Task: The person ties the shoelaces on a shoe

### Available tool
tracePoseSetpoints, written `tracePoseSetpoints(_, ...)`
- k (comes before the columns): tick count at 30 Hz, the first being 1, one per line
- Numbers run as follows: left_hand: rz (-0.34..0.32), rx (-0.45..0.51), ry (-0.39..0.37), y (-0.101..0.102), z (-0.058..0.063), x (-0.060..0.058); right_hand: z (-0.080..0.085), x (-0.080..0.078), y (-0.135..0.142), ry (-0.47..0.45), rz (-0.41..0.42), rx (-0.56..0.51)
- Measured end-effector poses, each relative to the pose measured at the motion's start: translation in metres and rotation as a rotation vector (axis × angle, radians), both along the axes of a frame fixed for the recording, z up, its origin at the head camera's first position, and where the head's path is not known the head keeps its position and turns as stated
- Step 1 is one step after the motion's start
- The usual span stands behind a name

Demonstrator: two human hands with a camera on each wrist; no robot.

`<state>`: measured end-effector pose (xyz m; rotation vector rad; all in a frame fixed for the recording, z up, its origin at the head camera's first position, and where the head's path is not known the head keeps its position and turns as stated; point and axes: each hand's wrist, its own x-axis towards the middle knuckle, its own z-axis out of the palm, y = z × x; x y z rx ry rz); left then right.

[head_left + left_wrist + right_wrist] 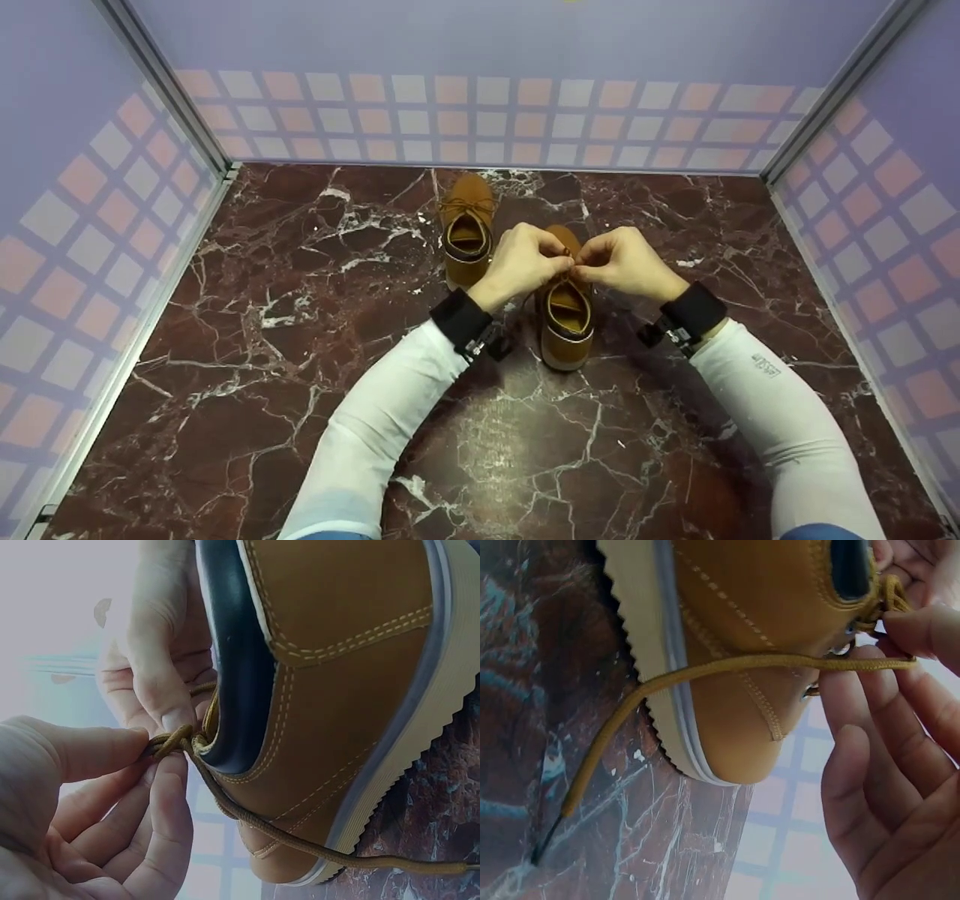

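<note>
A tan lace-up shoe (567,351) stands upright on the floor, toe pointing away from me. Above its tongue, my left hand (523,259) pinches a doubled part of the brown shoelace (176,739) between thumb and fingers, as the left wrist view shows. From the other side my right hand (630,262) pinches the lace close to the knot, the two hands' fingertips nearly meeting. One loose lace end (592,757) hangs down the shoe's side and ends in a dark tip. The knot itself is partly covered by fingers.
A matching shoe (471,191) stands to the left and slightly farther off, its lace in a bow. Dark red marbled floor (315,390) spreads around both. Panels with pink and white squares (495,112) wall in the back and both sides.
</note>
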<state>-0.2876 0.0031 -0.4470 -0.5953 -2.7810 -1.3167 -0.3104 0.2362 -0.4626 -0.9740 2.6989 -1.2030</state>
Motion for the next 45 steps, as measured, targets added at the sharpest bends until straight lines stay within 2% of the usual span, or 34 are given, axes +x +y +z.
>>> tracePoseSetpoints(4,0.006,0.001,0.009,0.0,0.0,0.001,-0.003,0.001,-0.005,0.099,-0.049,0.042)
tracePoseSetpoints(10,0.001,0.024,0.022,-0.002,0.0,0.002,-0.012,0.005,-0.013,0.401,-0.048,0.152)
tracePoseSetpoints(12,0.001,0.032,0.021,-0.003,0.0,0.002,-0.016,0.005,-0.015,0.443,-0.042,0.15)
tracePoseSetpoints(14,0.002,0.035,0.017,-0.004,0.0,0.002,-0.019,0.005,-0.016,0.42,-0.049,0.116)
tracePoseSetpoints(17,0.002,0.038,0.007,-0.005,-0.001,0.002,-0.02,0.004,-0.017,0.259,-0.063,0.016)
tracePoseSetpoints(26,0.0,0.053,-0.008,-0.004,-0.002,0.002,-0.015,-0.002,-0.009,-0.52,-0.087,-0.287)
tracePoseSetpoints(28,-0.001,0.05,-0.006,-0.003,-0.002,0.002,-0.012,-0.002,-0.007,-0.663,-0.102,-0.355)
tracePoseSetpoints(30,0.0,0.049,-0.005,-0.003,-0.001,0.003,-0.01,-0.003,-0.005,-0.768,-0.107,-0.415)
tracePoseSetpoints(33,0.001,0.046,-0.002,-0.003,-0.001,0.004,-0.007,-0.003,-0.003,-0.863,-0.094,-0.469)
tracePoseSetpoints(37,-0.001,0.034,0.004,-0.002,0.0,0.006,-0.006,-0.005,0.0,-0.924,-0.078,-0.472)
tracePoseSetpoints(41,-0.004,0.022,0.014,-0.002,0.001,0.007,-0.006,-0.006,-0.001,-0.945,-0.091,-0.467)
tracePoseSetpoints(45,-0.015,0.03,0.013,-0.004,-0.001,0.007,-0.006,-0.006,-0.002,-0.915,-0.134,-0.429)
